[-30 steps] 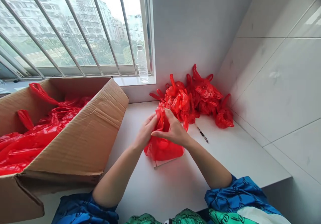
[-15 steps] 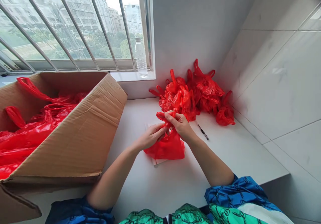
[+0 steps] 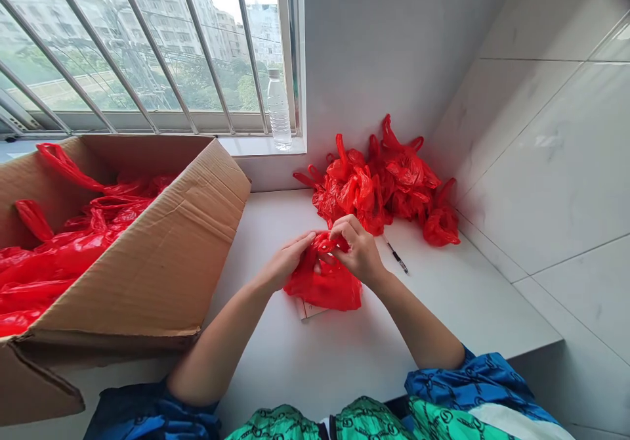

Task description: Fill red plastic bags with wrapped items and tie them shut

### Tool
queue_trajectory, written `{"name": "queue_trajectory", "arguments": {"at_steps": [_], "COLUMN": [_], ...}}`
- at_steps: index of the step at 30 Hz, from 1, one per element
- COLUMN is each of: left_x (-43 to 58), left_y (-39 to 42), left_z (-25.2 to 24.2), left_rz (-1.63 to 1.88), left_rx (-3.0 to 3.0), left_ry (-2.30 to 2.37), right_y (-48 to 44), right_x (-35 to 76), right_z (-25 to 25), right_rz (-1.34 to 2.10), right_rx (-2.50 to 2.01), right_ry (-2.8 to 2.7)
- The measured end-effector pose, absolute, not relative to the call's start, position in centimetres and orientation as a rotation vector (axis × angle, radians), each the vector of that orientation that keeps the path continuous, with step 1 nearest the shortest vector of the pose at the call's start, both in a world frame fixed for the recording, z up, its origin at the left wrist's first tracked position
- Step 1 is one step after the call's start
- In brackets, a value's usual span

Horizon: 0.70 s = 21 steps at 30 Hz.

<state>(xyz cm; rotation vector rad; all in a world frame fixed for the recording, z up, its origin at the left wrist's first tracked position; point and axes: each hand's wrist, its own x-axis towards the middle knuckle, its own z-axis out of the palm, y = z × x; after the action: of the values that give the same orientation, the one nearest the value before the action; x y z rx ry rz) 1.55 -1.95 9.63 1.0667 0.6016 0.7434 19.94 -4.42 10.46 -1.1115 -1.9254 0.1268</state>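
The left hand [image 3: 288,261] and right hand [image 3: 357,251] both grip the gathered top of a red bag [image 3: 325,289], fingers curled into the plastic. The bag rests between and below them on a card [image 3: 306,309]. A heap of bags [image 3: 374,190] lies ahead, a pen [image 3: 396,258] just right, a box [image 3: 162,282] left.

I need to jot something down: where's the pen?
In the head view, the pen lies on the counter, right of the right hand, below the red bags.

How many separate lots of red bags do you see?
3: a bag in the left hand and right hand, a heap behind them, more bags in the cardboard box. Some may be hidden.
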Motion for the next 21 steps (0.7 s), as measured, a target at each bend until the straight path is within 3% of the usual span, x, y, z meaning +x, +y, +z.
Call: {"name": "queue_trajectory", "arguments": {"at_steps": [5, 10, 16, 21], "left_x": [0.9, -1.4, -4.0, -5.4], "left_y": [-2.0, -0.5, -1.2, -3.3], "left_z": [9.1, 6.4, 0.7, 0.8], "left_rz": [0.955, 1.349, 1.229, 0.993], "left_rx": [1.053, 1.083, 1.216, 1.791], "left_ry": [0.665, 0.940, 1.096, 1.351], "right_y": [-6.5, -10.4, -12.4, -11.8], "right_x": [20.7, 24.7, 30.8, 30.1], "right_z": [10.3, 9.0, 5.5, 3.7], "right_rz": [0.073, 0.536, 1.059, 0.485], "right_rx": [-0.973, -0.898, -1.135, -1.501], "right_ry": [-1.944, -1.877, -1.761, -1.991]}}
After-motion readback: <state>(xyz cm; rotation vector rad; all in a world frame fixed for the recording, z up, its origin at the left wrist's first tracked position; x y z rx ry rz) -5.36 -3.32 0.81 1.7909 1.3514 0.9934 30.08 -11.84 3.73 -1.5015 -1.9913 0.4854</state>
